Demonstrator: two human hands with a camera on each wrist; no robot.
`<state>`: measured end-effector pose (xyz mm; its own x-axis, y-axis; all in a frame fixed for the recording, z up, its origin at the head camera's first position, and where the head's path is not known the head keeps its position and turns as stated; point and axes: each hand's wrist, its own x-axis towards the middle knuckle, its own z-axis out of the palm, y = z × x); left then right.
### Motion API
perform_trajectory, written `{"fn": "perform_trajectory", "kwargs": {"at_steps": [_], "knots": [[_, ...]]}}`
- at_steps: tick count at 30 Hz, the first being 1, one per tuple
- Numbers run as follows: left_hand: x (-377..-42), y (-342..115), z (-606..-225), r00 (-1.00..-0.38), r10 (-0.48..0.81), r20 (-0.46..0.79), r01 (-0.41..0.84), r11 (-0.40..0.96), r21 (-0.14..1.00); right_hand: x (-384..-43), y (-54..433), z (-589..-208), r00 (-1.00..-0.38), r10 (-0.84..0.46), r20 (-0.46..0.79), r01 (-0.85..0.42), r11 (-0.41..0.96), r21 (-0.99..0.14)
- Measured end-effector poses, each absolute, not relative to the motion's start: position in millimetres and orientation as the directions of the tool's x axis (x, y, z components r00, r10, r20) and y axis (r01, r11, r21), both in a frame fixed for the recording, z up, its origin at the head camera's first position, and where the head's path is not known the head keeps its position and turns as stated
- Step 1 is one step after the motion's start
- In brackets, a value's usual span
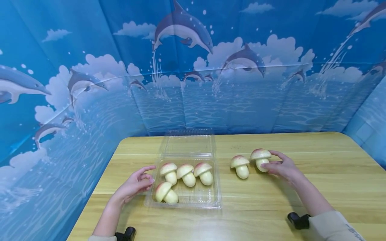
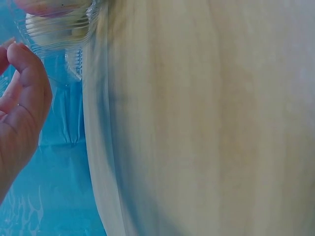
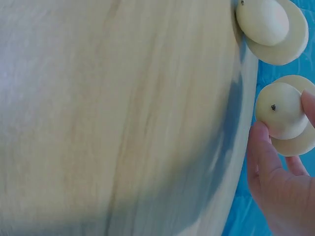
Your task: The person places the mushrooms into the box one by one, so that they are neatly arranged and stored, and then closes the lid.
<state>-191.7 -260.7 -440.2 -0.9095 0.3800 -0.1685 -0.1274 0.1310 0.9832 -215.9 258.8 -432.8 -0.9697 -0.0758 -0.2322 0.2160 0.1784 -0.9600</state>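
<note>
My right hand [image 1: 281,167] grips a toy mushroom [image 1: 261,159] with a pale stem and pink-tinged cap, at the right of the table. In the right wrist view the fingers [image 3: 266,152] and thumb are around its stem, whose end has a small dark spot. A second mushroom [image 1: 240,167] lies just left of it. My left hand [image 1: 135,184] is at the left side of a clear plastic clamshell box [image 1: 199,200], fingers loosely bent; whether they touch its wall I cannot tell. Several similar mushrooms [image 1: 187,174] lie inside the box.
The box's hinged lid [image 1: 190,143] lies folded back towards the table's far edge. A pale wooden table [image 1: 256,207] bears everything, with a blue dolphin-print curtain [image 1: 193,100] behind it. Black wrist devices [image 1: 298,221] are near both forearms.
</note>
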Motion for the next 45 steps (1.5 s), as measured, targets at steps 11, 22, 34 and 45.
{"fn": "perform_trajectory", "kwargs": {"at_steps": [11,22,34,45], "knots": [[-191,-262,-441,-0.91,0.375,-0.176,-0.131,0.143,0.981,-212,257,-419,-0.975,-0.096,-0.2,0.173,0.234,-0.957],[-192,-261,-442,-0.913,0.371,-0.172,-0.127,0.143,0.982,-210,252,-406,-0.973,-0.155,-0.172,0.135,0.226,-0.965],[-191,-261,-443,-0.914,0.367,-0.174,-0.13,0.144,0.981,-205,239,-393,-0.969,-0.193,-0.156,0.101,0.269,-0.958],[-192,-260,-441,-0.912,0.37,-0.177,-0.132,0.145,0.981,-202,223,-385,-0.956,-0.244,-0.166,0.1,0.263,-0.96]]}}
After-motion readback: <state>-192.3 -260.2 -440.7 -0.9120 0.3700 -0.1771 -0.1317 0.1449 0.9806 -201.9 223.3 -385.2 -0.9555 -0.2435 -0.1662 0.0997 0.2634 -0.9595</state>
